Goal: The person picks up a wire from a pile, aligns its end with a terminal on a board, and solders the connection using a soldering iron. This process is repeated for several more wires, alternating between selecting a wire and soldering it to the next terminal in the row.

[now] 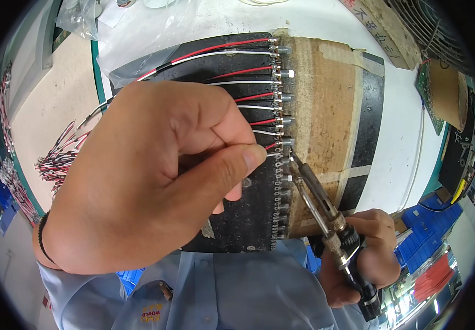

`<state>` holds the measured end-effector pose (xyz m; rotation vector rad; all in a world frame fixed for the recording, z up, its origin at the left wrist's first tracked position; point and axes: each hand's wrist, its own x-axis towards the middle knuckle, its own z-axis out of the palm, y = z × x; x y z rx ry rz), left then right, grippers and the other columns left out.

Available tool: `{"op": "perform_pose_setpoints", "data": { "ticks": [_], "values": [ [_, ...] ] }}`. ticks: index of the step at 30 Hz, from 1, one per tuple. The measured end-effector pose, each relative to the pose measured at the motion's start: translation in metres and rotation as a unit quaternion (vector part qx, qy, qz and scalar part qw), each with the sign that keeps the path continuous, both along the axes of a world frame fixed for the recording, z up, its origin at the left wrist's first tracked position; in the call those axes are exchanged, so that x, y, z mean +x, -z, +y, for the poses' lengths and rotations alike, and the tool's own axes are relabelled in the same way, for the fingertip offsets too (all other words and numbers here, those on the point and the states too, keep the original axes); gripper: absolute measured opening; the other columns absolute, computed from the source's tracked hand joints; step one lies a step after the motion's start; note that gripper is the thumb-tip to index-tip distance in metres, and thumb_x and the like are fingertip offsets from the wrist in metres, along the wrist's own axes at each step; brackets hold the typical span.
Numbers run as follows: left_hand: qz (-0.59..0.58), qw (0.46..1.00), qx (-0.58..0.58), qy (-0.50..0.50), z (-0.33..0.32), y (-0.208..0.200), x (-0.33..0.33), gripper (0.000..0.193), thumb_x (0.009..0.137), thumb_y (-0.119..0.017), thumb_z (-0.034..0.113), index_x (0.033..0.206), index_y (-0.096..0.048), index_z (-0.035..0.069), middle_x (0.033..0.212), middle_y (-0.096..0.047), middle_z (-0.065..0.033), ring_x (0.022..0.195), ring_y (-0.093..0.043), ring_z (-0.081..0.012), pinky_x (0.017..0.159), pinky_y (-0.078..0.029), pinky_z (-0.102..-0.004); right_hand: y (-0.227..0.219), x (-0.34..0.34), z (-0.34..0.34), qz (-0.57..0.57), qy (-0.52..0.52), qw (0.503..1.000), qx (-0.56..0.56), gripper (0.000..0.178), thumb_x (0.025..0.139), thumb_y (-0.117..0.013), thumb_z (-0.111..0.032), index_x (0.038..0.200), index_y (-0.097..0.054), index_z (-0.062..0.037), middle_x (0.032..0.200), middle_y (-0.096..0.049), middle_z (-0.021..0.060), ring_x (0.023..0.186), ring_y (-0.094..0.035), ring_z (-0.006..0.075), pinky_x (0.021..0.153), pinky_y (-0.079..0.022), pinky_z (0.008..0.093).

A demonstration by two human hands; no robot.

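While the left hand (pixel 155 176) pinches a wire (pixel 268 147), hiding its length, the right hand (pixel 367 258) grips a soldering iron (pixel 331 220).

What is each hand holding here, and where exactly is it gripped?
The right hand grips a soldering iron by its dark handle. The left hand pinches a thin white wire near its end between thumb and forefinger.

A heap of red-white wire bundles (pixel 56 162) lies beside crumpled clear plastic bags (pixel 91 19).
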<state>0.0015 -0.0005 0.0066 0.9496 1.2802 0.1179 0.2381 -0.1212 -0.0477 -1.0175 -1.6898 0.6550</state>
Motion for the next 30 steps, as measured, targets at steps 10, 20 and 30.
{"op": "perform_pose_setpoints", "data": {
  "ticks": [10,20,30],
  "values": [
    [-0.002,0.997,0.068,0.021,-0.007,0.005,-0.001,0.011,0.093,-0.064,0.003,0.084,-0.063,-0.003,0.068,-0.066,-0.0075,0.059,-0.061,-0.0074,0.053,-0.048,-0.0202,-0.002,0.0,0.002,-0.011,-0.009,1.0,-0.009,0.05,0.094,-0.053,-0.047,0.118,-0.053,-0.0039,0.065,-0.058,0.0107,0.054,-0.056,0.023,0.049,-0.04,0.0354],
    [-0.001,0.997,0.072,0.019,-0.008,0.008,-0.003,0.01,0.09,-0.066,-0.001,0.082,-0.061,-0.004,0.067,-0.065,-0.0082,0.057,-0.061,-0.0073,0.051,-0.048,-0.0203,-0.001,0.001,0.007,-0.015,-0.021,1.0,-0.006,0.053,0.092,-0.059,-0.052,0.112,-0.057,-0.0031,0.058,-0.057,0.0044,0.056,-0.066,0.0245,0.048,-0.049,0.0327],
    [0.054,0.996,0.048,-0.058,-0.013,-0.001,0.012,0.01,0.089,-0.065,-0.002,0.081,-0.06,-0.005,0.066,-0.065,-0.0085,0.056,-0.061,-0.0076,0.051,-0.048,-0.0203,0.0,0.003,0.007,-0.006,-0.05,0.999,-0.003,0.052,0.088,-0.059,-0.046,0.115,-0.055,-0.001,0.064,-0.059,0.0095,0.054,-0.06,0.0249,0.047,-0.043,0.0346]
  ]
}}
